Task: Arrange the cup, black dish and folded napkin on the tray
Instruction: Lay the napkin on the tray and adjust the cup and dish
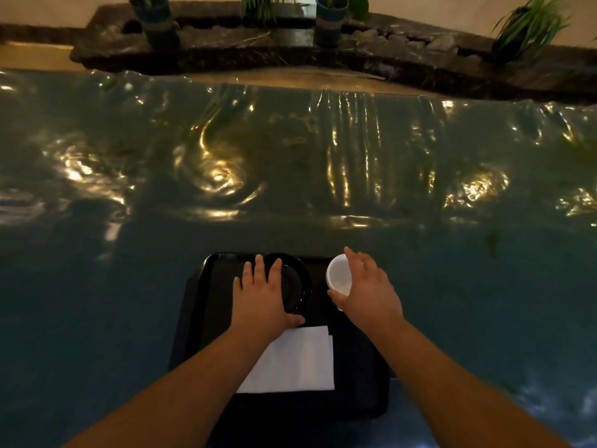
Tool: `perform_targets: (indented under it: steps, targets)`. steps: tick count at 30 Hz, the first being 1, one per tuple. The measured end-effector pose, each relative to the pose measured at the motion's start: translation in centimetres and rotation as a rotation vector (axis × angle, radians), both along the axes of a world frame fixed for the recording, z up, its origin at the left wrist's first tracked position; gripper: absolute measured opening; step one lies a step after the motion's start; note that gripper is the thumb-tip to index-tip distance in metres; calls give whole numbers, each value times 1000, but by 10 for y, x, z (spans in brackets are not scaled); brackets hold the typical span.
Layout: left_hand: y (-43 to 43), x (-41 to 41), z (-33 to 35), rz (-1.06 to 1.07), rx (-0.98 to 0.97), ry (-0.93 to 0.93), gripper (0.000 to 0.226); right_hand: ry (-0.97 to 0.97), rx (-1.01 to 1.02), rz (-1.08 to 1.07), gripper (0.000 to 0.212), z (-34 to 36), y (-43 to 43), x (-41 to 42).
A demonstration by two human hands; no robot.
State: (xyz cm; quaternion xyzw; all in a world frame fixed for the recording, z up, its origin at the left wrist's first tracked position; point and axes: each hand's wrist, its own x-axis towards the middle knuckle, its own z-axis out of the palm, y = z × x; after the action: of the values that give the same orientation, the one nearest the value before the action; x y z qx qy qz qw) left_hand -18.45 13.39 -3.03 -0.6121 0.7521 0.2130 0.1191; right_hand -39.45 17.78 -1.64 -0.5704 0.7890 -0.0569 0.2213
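black tray [206,318]: rests on the table [97,318], near its front edge, directly below the camera

black dish [295,282]: lies flat in the far half of the tray, left of centre. the left hand [261,299] rests palm down across the dish's left part, fingers spread and extended, thumb at the dish's near rim. whether the hand grips the dish or only lies on it cannot be told

white cup [339,276]: stands upright at the far right corner of the tray, just beside the dish, mouth open upward. the right hand [366,289] curves around the cup's right side, thumb on the near wall, fingers bent over the far rim, holding it

folded napkin [297,360]: white, lies flat in the near half of the tray, its left part covered by the left forearm

table: covered with a wrinkled, glossy dark sheet showing light reflections

beyond the table: a dark stone ledge [258,50] carrying potted plants [329,21]
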Motion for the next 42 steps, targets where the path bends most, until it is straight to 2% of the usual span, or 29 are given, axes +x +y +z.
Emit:
perform_targets:
  steps: [15, 42]
  targets:
    - [-24, 68, -2, -145, 17, 113, 139, 9, 0, 40, 95, 1, -18, 39]
    - [-42, 71, -9, -290, 35, 101, 142, -39, -12, 110, 96, -9, -36, 51]
